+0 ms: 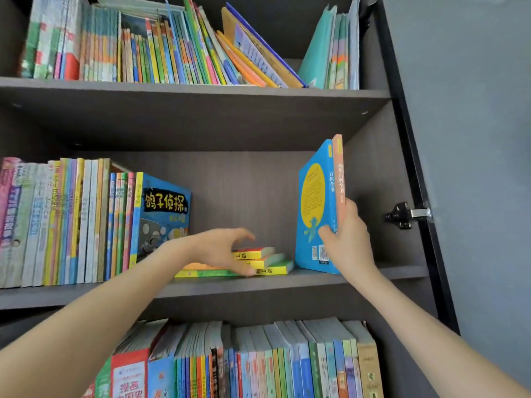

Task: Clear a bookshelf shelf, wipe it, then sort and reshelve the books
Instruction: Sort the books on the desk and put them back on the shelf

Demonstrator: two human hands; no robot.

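Observation:
The middle shelf (316, 280) of a dark bookcase holds a row of upright books (71, 222) on the left, ending with a blue comic (163, 214). A small stack of flat yellow-green books (267, 261) lies in the middle. My left hand (224, 248) curls round the stack's left end, fingers above and thumb below. At the right, my right hand (347, 239) grips two upright books near their lower edge: a blue book (314, 202) and a thin orange book (339, 168) beside it. The blue book's lower corner rests on the shelf.
The top shelf (201, 93) carries leaning thin books (161, 50) and teal folders (330, 53). A packed row of books (258, 363) fills the shelf below. A door hinge (405, 215) sits on the bookcase's right side panel, next to a grey wall (474, 139).

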